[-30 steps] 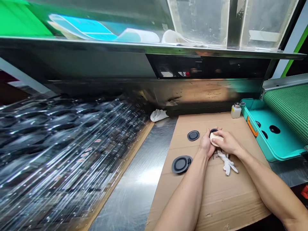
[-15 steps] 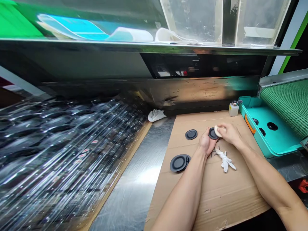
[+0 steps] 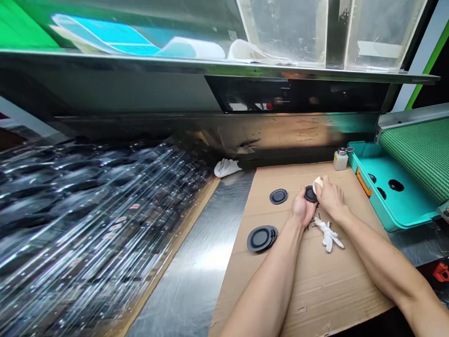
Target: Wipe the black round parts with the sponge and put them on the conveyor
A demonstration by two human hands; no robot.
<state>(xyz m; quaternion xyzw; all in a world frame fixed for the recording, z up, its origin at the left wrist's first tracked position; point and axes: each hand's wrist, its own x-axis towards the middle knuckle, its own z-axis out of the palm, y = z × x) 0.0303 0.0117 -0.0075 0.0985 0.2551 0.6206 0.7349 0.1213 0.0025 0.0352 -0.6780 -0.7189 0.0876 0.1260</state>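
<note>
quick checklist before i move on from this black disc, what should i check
1. Black disc held by left hand: ok, the fingers are on its rim.
2. White pad in right hand, against the disc: ok, it looks in contact.
3. Disc surface clean: cannot tell, the pad and hands cover part of it.
4. Stacked discs and single disc clear of the hands: ok.
5. Small dark bits loose on the cardboard sheet, just below the left hand: not ok, they lie close to the work.
6. Bottle upright: ok.
</note>
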